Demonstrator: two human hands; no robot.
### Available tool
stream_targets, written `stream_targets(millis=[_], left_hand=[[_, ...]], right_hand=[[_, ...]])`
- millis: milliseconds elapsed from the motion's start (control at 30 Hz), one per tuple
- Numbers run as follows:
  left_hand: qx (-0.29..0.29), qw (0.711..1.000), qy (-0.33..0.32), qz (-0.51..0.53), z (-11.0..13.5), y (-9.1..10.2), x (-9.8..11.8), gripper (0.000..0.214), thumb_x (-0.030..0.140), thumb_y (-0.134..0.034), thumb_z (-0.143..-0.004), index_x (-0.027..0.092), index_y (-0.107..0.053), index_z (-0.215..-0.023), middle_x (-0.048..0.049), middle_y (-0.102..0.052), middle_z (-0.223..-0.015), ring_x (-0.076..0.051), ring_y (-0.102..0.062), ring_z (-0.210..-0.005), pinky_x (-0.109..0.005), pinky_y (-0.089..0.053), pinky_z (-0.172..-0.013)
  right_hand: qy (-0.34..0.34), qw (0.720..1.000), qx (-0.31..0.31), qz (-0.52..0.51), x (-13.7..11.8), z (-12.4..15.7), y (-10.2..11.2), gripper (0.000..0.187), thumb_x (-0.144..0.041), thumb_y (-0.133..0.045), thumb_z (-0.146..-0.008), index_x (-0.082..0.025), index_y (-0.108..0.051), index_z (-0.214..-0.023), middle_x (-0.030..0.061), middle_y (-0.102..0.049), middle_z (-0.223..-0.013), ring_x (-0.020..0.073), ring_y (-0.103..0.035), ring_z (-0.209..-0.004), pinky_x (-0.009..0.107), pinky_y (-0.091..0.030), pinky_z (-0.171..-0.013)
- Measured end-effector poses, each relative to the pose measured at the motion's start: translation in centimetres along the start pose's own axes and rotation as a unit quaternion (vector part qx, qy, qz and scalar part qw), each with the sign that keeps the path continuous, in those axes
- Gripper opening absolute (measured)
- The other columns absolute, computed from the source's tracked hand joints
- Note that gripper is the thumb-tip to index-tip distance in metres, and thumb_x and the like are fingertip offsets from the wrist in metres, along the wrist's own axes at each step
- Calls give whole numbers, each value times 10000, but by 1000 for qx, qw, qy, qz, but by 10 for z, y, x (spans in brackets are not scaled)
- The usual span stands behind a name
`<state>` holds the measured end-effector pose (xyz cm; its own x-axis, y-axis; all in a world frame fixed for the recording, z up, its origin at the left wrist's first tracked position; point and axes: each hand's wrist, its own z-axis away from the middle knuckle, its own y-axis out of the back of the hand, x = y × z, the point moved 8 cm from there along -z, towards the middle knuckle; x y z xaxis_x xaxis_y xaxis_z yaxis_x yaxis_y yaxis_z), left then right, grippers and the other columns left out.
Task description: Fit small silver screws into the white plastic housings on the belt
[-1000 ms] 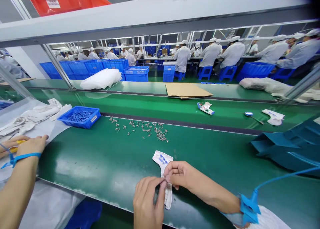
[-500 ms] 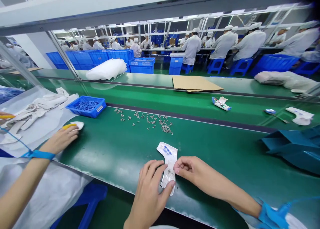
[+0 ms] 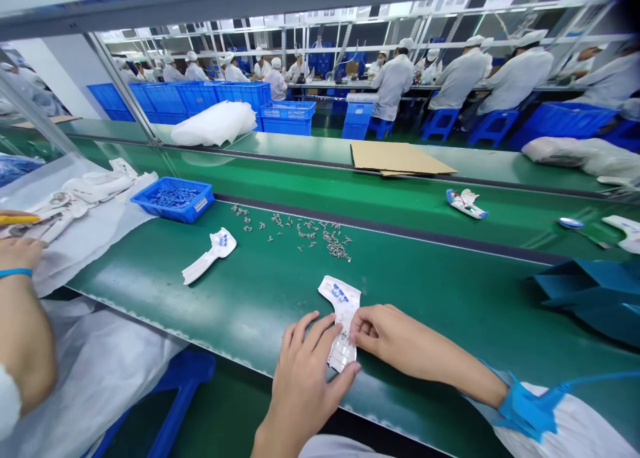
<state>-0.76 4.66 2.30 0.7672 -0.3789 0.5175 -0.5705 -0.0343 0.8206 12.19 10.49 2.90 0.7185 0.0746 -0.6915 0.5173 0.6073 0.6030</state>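
Observation:
A white curved plastic housing half with blue parts at its top end lies on the green work surface. My left hand steadies it from the left, index finger across its middle and thumb at its lower end. At its right edge, my right hand has thumb and index finger pinched together over the middle of the shell; anything between them is too small to make out. Many small metal parts lie scattered just beyond. Another white housing half rests on the surface to the left.
A blue tray of small blue parts stands at left. Beside it, a co-worker's hand is by a sheet holding white shells. Cardboard lies across the far ledge. A dark teal folded object is at right.
The co-worker's hand has drawn back left, leaving a white housing half on the surface. My hands stay at my shell, and the view has shifted slightly.

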Motion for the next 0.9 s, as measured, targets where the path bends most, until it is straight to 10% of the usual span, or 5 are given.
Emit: stream_targets(millis=[433,700,900], left_hand=[[3,1000,-5,-3,-3,-2,-1,407,304,-692,-874,219,-579,-1256,-64,-616,-1331,-311,-503,-1263,-492,-463,-1010],[39,999,18,-9,1,-3,-7,370,352,-604,-944,228,-563,-1290,-95,-613,-1300,-301,-511,-1253,-476,-477,-995],[44,999,8,13,-1,-1,-9,385,352,-626,-932,238,-555,-1292,-81,-659,-1228,-286,-547,-1208,-442,-500,-962]], right_hand=[[-7,993,-17,-115,18,-13,-14,175,-305,-613,-876,-241,-452,-894,-35,-660,-639,164,-621,-616,249,-422,-561],[-83,892,55,-440,26,9,-36,521,-526,-768,-712,-202,-557,-1062,2,-655,-821,186,-663,-821,326,-548,-827],[-20,917,53,-394,16,-4,-38,330,-485,-747,-765,-171,-675,-833,-4,-627,-690,167,-603,-676,285,-532,-689]])
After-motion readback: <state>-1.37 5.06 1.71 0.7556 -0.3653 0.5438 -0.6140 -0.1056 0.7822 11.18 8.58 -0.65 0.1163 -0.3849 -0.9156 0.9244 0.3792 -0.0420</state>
